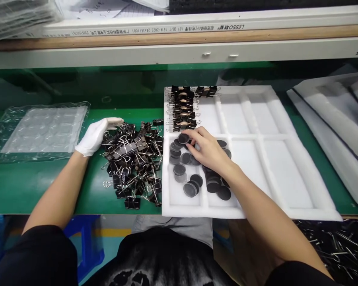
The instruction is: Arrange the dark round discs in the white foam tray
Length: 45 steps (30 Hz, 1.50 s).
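My left hand (97, 134), in a white glove with bare fingertips, rests at the far left edge of a heap of black binder clips (129, 149). Its fingers stretch out along the heap, and no held clip shows. Over the white foam tray (183, 211), my bare right hand (209, 151) pinches a round black disc (183, 138) between thumb and fingers. More black discs (190, 189) lie loose in the tray's near compartments, some partly hidden under my right hand and forearm. Clipped stacks (183, 108) of binder clips with discs between them line the far left compartment.
A clear plastic blister tray (44, 129) lies on the green bench (12, 186) at the left. White foam sheets (334, 103) lean at the right. Behind runs a ledge (122, 53) with papers above it. Below right, many more clips (343, 246) fill a dark area.
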Tool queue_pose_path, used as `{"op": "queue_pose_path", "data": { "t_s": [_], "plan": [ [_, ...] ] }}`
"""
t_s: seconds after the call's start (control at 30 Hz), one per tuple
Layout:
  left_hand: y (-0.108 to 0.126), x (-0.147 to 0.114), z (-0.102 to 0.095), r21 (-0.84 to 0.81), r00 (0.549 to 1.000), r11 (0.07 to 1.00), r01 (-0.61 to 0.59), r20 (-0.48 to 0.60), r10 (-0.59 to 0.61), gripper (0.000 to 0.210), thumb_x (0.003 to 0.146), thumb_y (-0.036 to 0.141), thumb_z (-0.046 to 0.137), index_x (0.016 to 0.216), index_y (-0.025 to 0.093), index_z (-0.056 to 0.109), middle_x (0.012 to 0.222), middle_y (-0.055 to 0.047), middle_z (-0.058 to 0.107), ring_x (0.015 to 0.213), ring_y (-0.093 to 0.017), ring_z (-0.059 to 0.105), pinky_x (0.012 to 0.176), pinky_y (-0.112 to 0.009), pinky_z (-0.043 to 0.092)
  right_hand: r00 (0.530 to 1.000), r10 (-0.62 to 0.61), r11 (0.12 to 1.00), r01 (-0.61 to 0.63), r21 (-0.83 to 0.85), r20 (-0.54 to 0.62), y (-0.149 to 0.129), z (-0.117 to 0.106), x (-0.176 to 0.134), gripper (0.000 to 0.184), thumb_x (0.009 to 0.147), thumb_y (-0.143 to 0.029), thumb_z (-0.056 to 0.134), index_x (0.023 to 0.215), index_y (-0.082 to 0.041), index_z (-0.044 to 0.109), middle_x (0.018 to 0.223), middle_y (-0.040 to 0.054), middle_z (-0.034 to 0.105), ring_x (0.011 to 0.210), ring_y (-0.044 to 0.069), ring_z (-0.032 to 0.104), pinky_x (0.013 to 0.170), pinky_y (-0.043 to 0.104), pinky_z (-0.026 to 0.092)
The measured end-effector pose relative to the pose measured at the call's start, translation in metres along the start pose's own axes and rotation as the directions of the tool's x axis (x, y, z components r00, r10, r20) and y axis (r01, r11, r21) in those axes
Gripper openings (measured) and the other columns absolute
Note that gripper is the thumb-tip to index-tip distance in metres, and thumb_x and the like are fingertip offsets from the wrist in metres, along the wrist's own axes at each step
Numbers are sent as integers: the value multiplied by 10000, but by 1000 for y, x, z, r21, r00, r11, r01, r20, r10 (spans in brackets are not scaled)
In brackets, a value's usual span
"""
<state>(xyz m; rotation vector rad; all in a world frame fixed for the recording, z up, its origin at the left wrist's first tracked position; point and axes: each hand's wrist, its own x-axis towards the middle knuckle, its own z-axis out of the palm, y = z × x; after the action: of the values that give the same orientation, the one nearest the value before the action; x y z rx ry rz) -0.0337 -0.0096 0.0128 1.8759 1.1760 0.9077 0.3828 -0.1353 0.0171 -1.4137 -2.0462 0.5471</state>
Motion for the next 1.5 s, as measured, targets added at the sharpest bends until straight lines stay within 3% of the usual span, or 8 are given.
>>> {"op": "queue_pose_path", "data": {
  "t_s": [0.1,0.3,0.57,1.2,1.5],
  "plan": [
    [-1,0,1,-14,1000,1000,-5,1,5,656,1113,705,437,1324,178,764,1379,-54,788,1343,-318,702,1167,-568,578,1000,-3,1000,3,-8,-5,1,0,0,449,1032,-220,531,1473,-239,613,1225,121,578,922,209,664,830,396,609],
    [-1,1,2,-20,1000,1000,12,-5,-12,658,1104,711,452,1324,169,754,1385,-60,787,1333,-309,705,1191,-568,566,1000,13,999,-13,-35,5,1,0,-1,458,1036,-219,531,1486,-251,605,1244,129,582,930,223,664,858,416,611],
    [-2,2,3,-17,999,1000,5,-36,-5,541,1049,737,501,1219,340,828,1357,-52,800,1317,-316,732,1150,-552,596,1000,10,999,-10,-33,1,-2,-2,-1,462,1022,-197,533,1474,-239,618,1223,119,581,920,212,671,887,408,598],
    [2,3,5,-16,999,1000,7,-31,-8,586,1022,778,493,1193,335,837,1318,-77,812,1279,-344,747,1134,-594,602,1000,3,1000,-3,-9,7,-4,-4,0,442,1010,-207,547,1445,-225,623,1209,119,593,934,216,679,910,409,598],
    [0,3,4,-4,1000,1000,-6,-30,6,597,1042,765,478,1208,308,825,1323,-63,815,1285,-321,748,1119,-534,611,1000,-27,999,27,-25,-11,-1,-2,-1,448,1016,-193,539,1455,-234,624,1205,112,590,913,200,673,877,388,606]
  ]
}}
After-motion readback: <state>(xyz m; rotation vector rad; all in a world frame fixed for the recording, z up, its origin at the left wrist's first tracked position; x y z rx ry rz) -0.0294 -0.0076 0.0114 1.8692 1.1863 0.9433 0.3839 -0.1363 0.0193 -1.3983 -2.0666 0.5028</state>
